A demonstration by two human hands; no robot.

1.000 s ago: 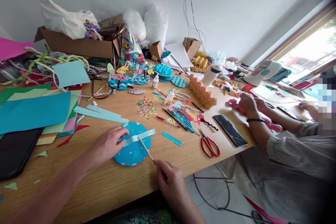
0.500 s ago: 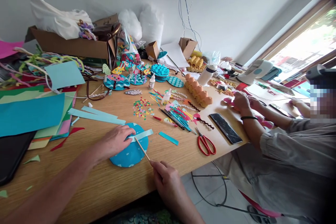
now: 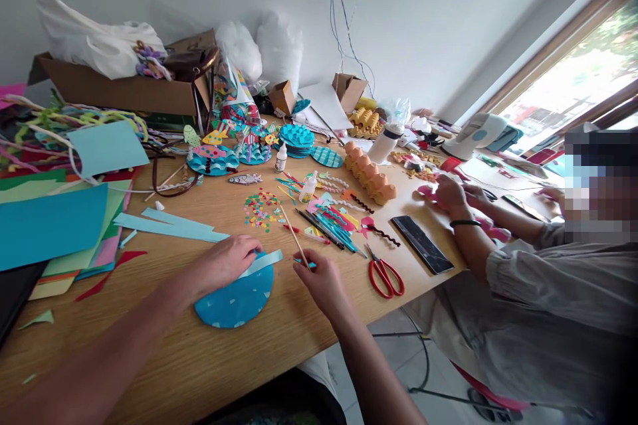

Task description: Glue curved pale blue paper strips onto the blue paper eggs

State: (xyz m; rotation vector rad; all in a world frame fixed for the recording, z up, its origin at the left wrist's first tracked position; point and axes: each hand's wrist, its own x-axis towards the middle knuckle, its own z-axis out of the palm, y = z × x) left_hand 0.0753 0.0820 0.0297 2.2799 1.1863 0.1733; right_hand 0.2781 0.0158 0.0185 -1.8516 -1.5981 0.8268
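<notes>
A round blue disc [image 3: 232,302] with small pale patches lies on the table. Across its upper right runs a light blue paper strip [image 3: 265,262], its right end sticking out past the disc's edge. My left hand [image 3: 236,257] rests on the disc's top, fingers bent and closed on the strip's left end; the fingertips are partly hidden. In my right hand [image 3: 321,282] is a thin wooden stick [image 3: 294,232], slanting up and left. A bit of blue paper [image 3: 312,265] shows at the right fingers; whether they grip it I cannot tell.
Red-handled scissors [image 3: 385,277] and a black phone [image 3: 421,244] lie to the right. Glue bottles [image 3: 308,187], pens [image 3: 319,229] and confetti [image 3: 262,209] are ahead. Paper strips [image 3: 167,226] and coloured sheets [image 3: 52,219] lie left. A person's hands [image 3: 451,196] work at far right.
My right hand has moved up and right with the stick, away from the disc to where the short blue strip lay. My left hand stays on the disc. The view has shifted slightly.
</notes>
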